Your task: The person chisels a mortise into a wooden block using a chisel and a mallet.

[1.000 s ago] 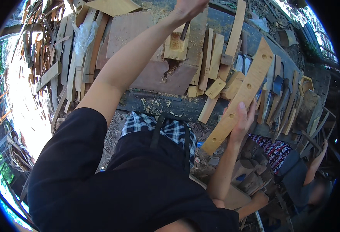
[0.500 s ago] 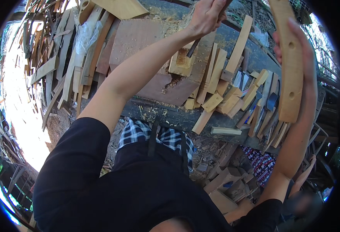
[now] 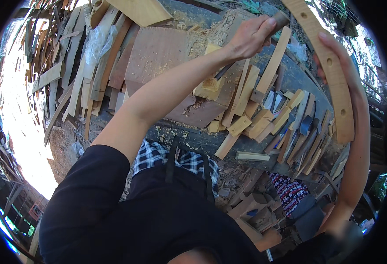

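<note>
Wooden bar (image 3: 337, 87) inside right hand (image 3: 347, 64), gripped mid-length; left hand (image 3: 250, 37) clenched around chisel handle (image 3: 281, 20).

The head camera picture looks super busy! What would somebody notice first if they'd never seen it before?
Probably the long wooden plank with round holes, held up at the upper right in the right hand. Near the top, the left hand grips a chisel-like tool, its dark shaft slanting down toward a pale wooden block. Then maybe the crowd of wooden strips along the left side.
</note>
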Demonstrator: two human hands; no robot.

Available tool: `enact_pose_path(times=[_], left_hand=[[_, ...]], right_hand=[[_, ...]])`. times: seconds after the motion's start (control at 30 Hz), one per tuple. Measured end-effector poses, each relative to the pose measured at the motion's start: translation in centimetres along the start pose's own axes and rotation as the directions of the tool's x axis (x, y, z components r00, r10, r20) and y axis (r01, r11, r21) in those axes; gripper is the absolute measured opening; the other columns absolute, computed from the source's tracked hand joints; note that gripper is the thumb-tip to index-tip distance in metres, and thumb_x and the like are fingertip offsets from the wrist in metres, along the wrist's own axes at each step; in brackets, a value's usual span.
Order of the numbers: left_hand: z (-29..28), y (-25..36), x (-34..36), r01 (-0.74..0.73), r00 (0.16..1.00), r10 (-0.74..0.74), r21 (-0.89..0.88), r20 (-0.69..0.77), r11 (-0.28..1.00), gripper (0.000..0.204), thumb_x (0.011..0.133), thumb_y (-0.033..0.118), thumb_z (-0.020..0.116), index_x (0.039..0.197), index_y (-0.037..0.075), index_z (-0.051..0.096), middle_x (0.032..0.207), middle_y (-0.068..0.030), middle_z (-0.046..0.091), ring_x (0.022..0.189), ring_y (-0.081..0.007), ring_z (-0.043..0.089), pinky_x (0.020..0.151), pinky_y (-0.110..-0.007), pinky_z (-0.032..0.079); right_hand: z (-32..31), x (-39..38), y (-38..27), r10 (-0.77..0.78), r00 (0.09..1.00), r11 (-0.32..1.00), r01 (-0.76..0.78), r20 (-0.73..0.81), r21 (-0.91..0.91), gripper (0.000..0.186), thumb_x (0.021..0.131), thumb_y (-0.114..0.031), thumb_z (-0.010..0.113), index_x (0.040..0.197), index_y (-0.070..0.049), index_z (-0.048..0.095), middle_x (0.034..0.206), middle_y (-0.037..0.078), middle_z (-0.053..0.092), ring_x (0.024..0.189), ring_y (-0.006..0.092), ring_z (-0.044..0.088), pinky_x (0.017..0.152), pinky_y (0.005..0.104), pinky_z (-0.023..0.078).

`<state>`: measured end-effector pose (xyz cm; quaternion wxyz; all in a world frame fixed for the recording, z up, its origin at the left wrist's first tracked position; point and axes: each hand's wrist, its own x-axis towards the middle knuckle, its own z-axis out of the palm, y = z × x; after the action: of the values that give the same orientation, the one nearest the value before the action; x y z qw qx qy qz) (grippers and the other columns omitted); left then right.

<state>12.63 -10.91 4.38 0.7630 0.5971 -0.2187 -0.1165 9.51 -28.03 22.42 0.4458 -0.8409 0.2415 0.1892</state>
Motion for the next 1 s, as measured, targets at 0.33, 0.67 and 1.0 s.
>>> enact_pose_path(times=[0.33,0.67,1.0], left_hand=[[0.2,-0.7,0.2,0.018,0.999,-0.013,0.1,-0.042,0.995,0.057,0.102,0.057,0.033,0.09,0.004,0.048,0.064,-0.0035,0.051,0.05,-0.0101,0.049,0.045,-0.026,0.041],[-1.8,2.2,-3.1,-0.133,0.978,0.161,0.196,-0.131,0.971,0.045,0.096,0.049,0.056,0.089,0.005,0.054,0.065,-0.0027,0.053,0.053,-0.0126,0.052,0.05,-0.028,0.042],[-7.5,7.6,-7.4,0.166,0.958,-0.234,-0.345,-0.166,0.924,0.034,0.096,0.035,0.062,0.077,0.015,0.041,0.058,0.0029,0.042,0.043,-0.0073,0.04,0.042,-0.024,0.037]], right_hand=[[0.7,0.3,0.1,-0.086,0.986,0.974,0.113,-0.139,0.195,0.054,0.09,-0.054,0.061,0.112,-0.005,0.052,0.074,0.001,0.055,0.05,0.0065,0.054,0.04,0.0178,0.044],[-0.4,-1.6,7.1,0.014,0.998,0.933,0.012,-0.068,0.359,0.053,0.086,-0.054,0.064,0.104,-0.004,0.057,0.077,0.004,0.057,0.053,0.0093,0.054,0.047,0.0217,0.044],[3.9,-10.1,15.1,0.098,0.992,0.842,-0.039,-0.081,0.539,0.044,0.092,-0.045,0.056,0.113,-0.006,0.051,0.077,0.006,0.056,0.053,0.0102,0.054,0.046,0.023,0.046]])
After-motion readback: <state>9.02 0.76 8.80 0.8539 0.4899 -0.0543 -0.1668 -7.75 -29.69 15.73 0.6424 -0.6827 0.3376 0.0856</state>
